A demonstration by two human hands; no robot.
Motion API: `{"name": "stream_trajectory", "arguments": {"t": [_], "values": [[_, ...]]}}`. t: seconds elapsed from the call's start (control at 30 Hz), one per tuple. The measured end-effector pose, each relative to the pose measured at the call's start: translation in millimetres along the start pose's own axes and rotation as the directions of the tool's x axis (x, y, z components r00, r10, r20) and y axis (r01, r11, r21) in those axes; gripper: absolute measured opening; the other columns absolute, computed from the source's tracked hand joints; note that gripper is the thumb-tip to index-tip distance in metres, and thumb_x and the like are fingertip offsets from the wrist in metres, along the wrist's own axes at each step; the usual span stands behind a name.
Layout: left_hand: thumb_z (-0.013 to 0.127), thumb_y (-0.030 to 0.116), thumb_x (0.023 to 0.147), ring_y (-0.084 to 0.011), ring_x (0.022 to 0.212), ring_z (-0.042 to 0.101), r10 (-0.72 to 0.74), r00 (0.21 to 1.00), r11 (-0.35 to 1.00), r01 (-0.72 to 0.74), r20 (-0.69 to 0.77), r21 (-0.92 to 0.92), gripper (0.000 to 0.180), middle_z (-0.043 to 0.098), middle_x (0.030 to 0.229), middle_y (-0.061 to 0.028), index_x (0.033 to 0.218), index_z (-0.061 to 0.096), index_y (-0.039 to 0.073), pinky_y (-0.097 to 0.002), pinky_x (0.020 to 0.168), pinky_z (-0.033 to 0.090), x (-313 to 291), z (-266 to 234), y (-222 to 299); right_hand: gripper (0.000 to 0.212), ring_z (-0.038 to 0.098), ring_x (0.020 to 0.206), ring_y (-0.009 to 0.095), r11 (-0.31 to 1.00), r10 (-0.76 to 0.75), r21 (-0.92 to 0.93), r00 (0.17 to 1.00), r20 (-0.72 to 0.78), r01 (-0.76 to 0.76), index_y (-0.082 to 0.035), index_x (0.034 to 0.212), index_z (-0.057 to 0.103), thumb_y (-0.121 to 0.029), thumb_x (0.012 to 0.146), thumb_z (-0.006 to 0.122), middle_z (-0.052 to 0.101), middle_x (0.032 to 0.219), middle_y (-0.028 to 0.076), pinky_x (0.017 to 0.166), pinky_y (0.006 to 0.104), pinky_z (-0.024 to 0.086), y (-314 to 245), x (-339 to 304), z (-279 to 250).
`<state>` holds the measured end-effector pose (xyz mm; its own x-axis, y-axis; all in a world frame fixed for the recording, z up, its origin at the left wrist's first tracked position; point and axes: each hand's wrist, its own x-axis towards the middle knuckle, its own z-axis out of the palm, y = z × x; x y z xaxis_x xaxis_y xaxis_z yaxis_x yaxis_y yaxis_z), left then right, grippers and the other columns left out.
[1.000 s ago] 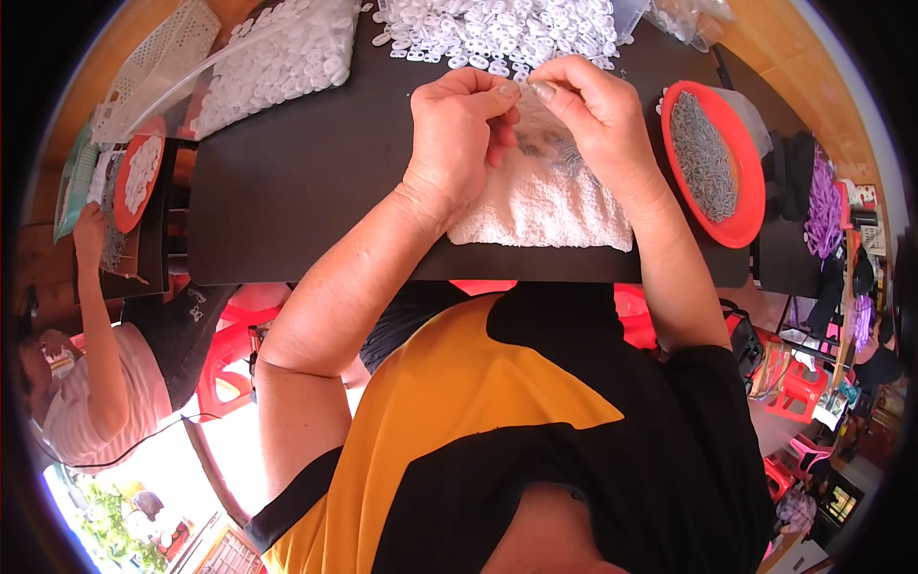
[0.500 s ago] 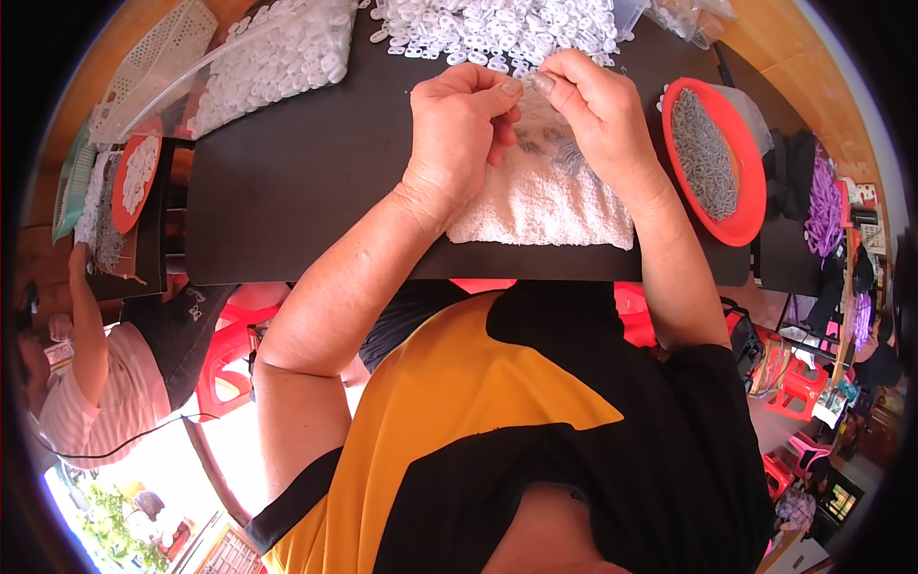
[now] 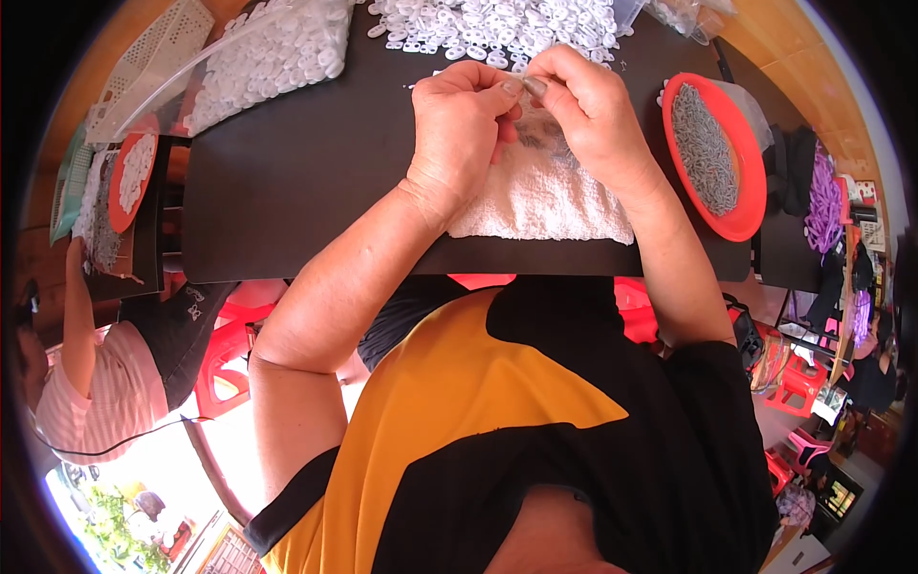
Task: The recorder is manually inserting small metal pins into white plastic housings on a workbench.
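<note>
My left hand [image 3: 464, 120] and my right hand [image 3: 588, 110] meet fingertip to fingertip above a white towel [image 3: 535, 206]. Both are closed in a pinch; whatever lies between the fingertips is too small and covered to name. On the towel, partly behind my right hand, is a patch of small grey screw-like pieces [image 3: 557, 151]. Just beyond my fingers spreads a pile of small white oval plastic pieces [image 3: 497, 27], each with holes.
Right of my hand stands a red oval basin [image 3: 749, 206] of grey screw-like pieces [image 3: 705, 153]. A clear bag of white pieces [image 3: 277, 67] lies at the far left of the dark table [image 3: 296, 191]. Another person [image 3: 105, 383] sits at the left beside a red plate [image 3: 122, 215].
My right hand has shifted slightly left and its fingertips have closed in against my left ones. The left hand has barely moved.
</note>
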<state>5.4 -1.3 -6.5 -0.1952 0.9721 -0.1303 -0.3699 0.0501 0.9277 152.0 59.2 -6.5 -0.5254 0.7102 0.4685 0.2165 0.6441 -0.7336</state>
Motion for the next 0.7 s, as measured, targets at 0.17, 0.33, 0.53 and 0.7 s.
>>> {"name": "stream_trajectory", "arguments": {"t": [0.17,0.33,0.53,0.7], "values": [[0.059,0.006,0.092,-0.0126,0.055,0.052,-0.068,0.998,0.997,0.068,0.004,-0.037,0.009,0.06,0.074,-0.0075,0.089,0.062,-0.003,-0.0234,0.044,0.037,0,-1,5,0.012,0.057,0.067,0.017,0.999,0.031,-0.024,1.0,-0.007,-0.031,-0.002,0.095,0.061,0.002,0.085,0.056,0.061,0.076,0.009,0.063,0.0302,0.046,-5,0,-5],[0.062,0.005,0.088,-0.011,0.05,0.05,-0.084,0.996,0.991,0.082,-0.021,-0.102,0.008,0.058,0.067,-0.0051,0.084,0.062,-0.002,-0.0241,0.041,0.035,1,-1,8,0.018,0.062,0.075,0.018,0.993,-0.111,-0.035,0.993,-0.042,0.11,-0.002,0.098,0.063,0.006,0.083,0.057,0.064,0.085,0.008,0.068,0.03,0.049,-7,5,-7],[0.063,0.005,0.088,-0.0111,0.05,0.05,-0.084,0.996,0.991,0.083,-0.009,-0.101,0.008,0.058,0.067,-0.0053,0.084,0.061,-0.002,-0.0238,0.041,0.035,1,-1,8,0.021,0.064,0.079,0.021,0.983,-0.159,-0.096,0.987,0.009,0.159,-0.003,0.098,0.063,0.008,0.081,0.057,0.065,0.089,0.008,0.07,0.0309,0.05,-6,6,-11],[0.063,0.005,0.088,-0.0112,0.05,0.05,-0.088,0.996,0.991,0.086,-0.015,-0.098,0.008,0.058,0.067,-0.0053,0.084,0.061,-0.002,-0.024,0.04,0.035,1,-1,9,0.019,0.064,0.078,0.023,0.971,-0.197,-0.15,0.978,-0.066,0.185,-0.004,0.098,0.063,0.006,0.082,0.058,0.064,0.088,0.009,0.069,0.0317,0.051,-4,4,-7]]}}
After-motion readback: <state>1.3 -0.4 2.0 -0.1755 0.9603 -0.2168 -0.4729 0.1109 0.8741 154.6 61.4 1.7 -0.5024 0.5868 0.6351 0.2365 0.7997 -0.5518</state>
